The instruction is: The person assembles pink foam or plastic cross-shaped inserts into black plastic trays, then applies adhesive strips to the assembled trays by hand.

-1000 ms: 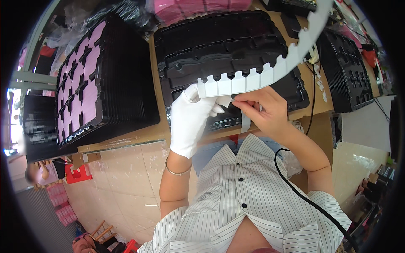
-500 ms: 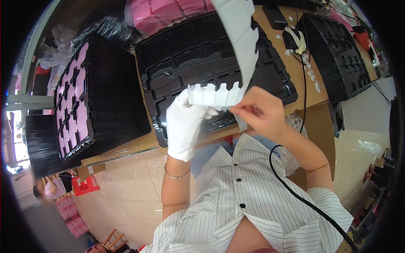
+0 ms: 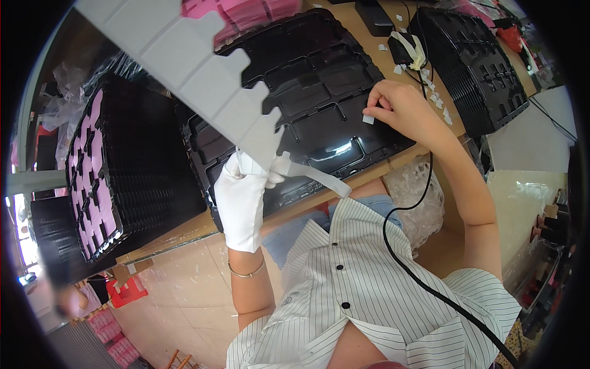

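My left hand (image 3: 239, 206), in a white glove, is closed around the near end of a long white strip (image 3: 190, 74) with a notched edge and crosswise score lines. The strip rises toward the upper left, over the black moulded tray (image 3: 307, 74). From the gloved fingers a narrow white tail (image 3: 321, 178) hangs toward my shirt. Farther right, my bare right hand (image 3: 399, 107) pinches a small white piece (image 3: 368, 119) above the tray's right side. That hand is apart from the strip.
A tall stack of black trays (image 3: 153, 166) with pink pieces stands at the left. Another black tray stack (image 3: 476, 74) is at the right. Small white scraps (image 3: 437, 99) lie near a black cable (image 3: 388, 227). Pink wrapped goods (image 3: 264, 15) sit at the back.
The strip has swung from the upper right to the upper left, and my left hand has shifted left and slightly down. My right hand has drawn away from the strip, up and right.
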Demonstrator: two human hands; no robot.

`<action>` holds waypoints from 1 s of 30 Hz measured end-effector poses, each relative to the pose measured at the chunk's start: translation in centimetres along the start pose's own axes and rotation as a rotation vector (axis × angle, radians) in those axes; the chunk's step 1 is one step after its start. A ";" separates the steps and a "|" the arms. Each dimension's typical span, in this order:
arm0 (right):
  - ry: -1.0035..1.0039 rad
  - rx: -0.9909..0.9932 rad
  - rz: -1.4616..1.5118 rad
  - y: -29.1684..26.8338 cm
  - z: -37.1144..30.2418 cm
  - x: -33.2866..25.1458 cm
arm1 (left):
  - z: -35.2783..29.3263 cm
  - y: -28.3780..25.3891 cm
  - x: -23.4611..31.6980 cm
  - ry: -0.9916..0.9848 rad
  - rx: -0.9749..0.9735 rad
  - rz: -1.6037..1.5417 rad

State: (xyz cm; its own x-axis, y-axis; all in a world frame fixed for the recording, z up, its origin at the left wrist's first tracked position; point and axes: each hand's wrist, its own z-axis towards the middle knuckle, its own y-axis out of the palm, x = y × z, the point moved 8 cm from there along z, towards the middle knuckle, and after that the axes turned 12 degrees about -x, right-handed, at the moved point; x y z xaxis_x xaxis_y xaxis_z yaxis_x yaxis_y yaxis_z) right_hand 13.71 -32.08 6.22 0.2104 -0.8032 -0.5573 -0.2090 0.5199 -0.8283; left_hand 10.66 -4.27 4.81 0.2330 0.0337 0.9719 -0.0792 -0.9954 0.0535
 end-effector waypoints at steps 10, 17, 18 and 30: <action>0.143 0.052 -0.075 0.3 -0.5 0.4 | 0.1 0.0 0.2 0.038 -0.016 0.115; -0.273 -0.190 0.365 -0.3 -4.0 -1.7 | 0.0 -0.1 -0.1 0.057 -0.001 0.059; -0.290 -0.132 0.521 -1.3 -5.7 -1.4 | -0.1 -0.3 -0.1 0.056 -0.012 0.033; -0.073 -0.183 0.539 -1.0 -3.3 -1.6 | 0.4 0.6 -0.2 0.100 -0.157 0.151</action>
State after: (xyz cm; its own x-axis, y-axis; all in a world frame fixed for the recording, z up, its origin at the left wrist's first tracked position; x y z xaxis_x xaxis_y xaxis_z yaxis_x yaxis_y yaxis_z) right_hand 10.44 -32.31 8.16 0.0926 -0.4129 -0.9060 -0.4653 0.7865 -0.4060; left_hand 10.93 -4.95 4.60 0.1109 -0.0978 0.9890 -0.2576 -0.9640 -0.0664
